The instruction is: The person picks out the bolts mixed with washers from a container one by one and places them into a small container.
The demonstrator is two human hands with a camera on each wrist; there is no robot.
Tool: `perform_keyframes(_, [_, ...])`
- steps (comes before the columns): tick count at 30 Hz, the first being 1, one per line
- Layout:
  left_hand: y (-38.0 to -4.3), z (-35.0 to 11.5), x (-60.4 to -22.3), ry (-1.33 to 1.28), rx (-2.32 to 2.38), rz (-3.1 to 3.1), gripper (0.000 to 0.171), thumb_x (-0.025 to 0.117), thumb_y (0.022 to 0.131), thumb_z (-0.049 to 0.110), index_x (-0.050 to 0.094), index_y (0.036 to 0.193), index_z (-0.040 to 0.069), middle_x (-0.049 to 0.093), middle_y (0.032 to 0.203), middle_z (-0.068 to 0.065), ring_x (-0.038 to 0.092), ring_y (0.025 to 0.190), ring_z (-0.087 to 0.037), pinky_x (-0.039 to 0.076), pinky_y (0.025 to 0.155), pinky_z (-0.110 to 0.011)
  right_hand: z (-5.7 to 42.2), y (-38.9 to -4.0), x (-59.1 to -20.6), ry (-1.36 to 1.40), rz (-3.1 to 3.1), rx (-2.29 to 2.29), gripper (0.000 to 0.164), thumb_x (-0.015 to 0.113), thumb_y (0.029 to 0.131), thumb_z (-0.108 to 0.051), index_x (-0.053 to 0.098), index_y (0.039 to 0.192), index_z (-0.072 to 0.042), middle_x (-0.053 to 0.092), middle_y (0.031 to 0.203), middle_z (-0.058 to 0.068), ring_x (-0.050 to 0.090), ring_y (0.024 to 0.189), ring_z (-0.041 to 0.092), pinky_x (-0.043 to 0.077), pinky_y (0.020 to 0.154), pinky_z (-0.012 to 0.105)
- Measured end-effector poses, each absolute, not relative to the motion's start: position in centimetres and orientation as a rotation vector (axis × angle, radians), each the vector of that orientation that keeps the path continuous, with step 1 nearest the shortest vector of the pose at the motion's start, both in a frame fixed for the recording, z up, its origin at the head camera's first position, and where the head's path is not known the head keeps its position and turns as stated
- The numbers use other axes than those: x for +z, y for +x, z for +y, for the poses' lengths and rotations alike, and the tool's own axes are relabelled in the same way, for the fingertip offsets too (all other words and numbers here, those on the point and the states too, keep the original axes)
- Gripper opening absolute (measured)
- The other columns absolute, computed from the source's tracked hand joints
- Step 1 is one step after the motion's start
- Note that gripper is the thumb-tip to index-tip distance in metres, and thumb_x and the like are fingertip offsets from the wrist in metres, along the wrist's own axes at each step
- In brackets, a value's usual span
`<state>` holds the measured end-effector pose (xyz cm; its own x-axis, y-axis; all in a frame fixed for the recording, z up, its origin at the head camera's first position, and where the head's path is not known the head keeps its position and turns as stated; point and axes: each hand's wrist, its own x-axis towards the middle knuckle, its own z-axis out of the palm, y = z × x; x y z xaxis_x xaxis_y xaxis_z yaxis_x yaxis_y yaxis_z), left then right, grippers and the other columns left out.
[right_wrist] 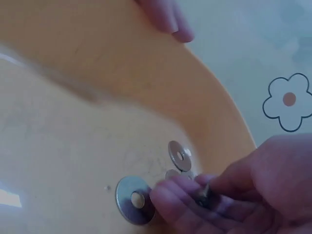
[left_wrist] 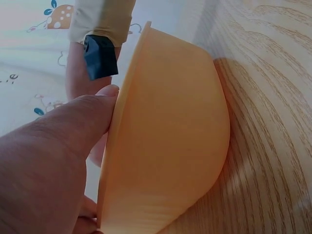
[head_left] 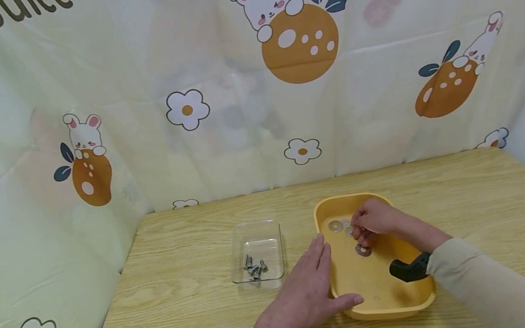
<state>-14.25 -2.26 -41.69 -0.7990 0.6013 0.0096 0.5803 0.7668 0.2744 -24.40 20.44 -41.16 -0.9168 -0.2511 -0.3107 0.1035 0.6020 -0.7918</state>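
An orange-yellow plastic basin [head_left: 369,291] stands on the table. My left hand [head_left: 306,291] rests on its left rim, fingers straight and thumb reaching over the near part of the rim. Down in the basin, my right hand [head_left: 377,218] pinches a small dark metal piece [right_wrist: 203,196] between thumb and fingers; its exact kind I cannot tell. Flat metal washers lie on the basin floor around that hand: one washer [head_left: 335,226] by the far left wall, another washer [head_left: 363,250] just below the fingers. A large washer [right_wrist: 135,200] shows close to the fingertips in the right wrist view.
To the left of the basin stands a clear plastic box [head_left: 262,240] with several screws [head_left: 256,269] in it. The wooden table [head_left: 183,283] meets a patterned curtain [head_left: 233,145] at its back edge. Dark wrist mounts [head_left: 410,268] sit at both sleeves.
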Motion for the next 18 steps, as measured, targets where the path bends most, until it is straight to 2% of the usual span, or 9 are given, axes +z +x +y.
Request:
perform_keyframes(5, [-14.2, -2.4, -41.6, 0.962, 0.440, 2.868, 0.103, 0.046, 0.091, 0.072, 0.016, 0.157, -0.001, 0.011, 0.167, -0.016, 0.019, 0.153, -0.023, 0.027, 0.122, -0.036, 20.4, -24.5, -40.9, -0.124, 2.235, -1.457, 0.029, 0.045, 0.102, -0.002, 0.055, 0.119, 0.019, 0.071, 0.091, 0.017, 0.072, 0.074, 0.021, 0.062, 0.072, 0.034])
perform_keyframes(10, [-14.4, -2.5, -41.6, 0.932, 0.498, 2.863, 0.103, 0.049, 0.091, 0.070, 0.014, 0.158, 0.000, 0.011, 0.167, -0.016, 0.018, 0.154, -0.024, 0.027, 0.122, -0.038, 20.2, -24.5, -40.4, -0.160, 2.121, -1.547, 0.031, 0.044, 0.103, -0.003, 0.052, 0.123, 0.020, 0.070, 0.095, 0.017, 0.074, 0.081, 0.025, 0.062, 0.076, 0.036])
perform_keyframes(18, [-14.6, -3.6, -41.1, 0.850, 0.558, 2.881, 0.102, 0.051, 0.091, 0.068, 0.013, 0.159, 0.003, 0.009, 0.167, -0.013, 0.015, 0.154, -0.025, 0.026, 0.123, -0.041, 19.5, -24.1, -39.1, -0.216, 2.062, -1.562, 0.034, 0.043, 0.105, -0.008, 0.050, 0.125, 0.019, 0.070, 0.097, 0.015, 0.072, 0.082, 0.019, 0.061, 0.081, 0.037])
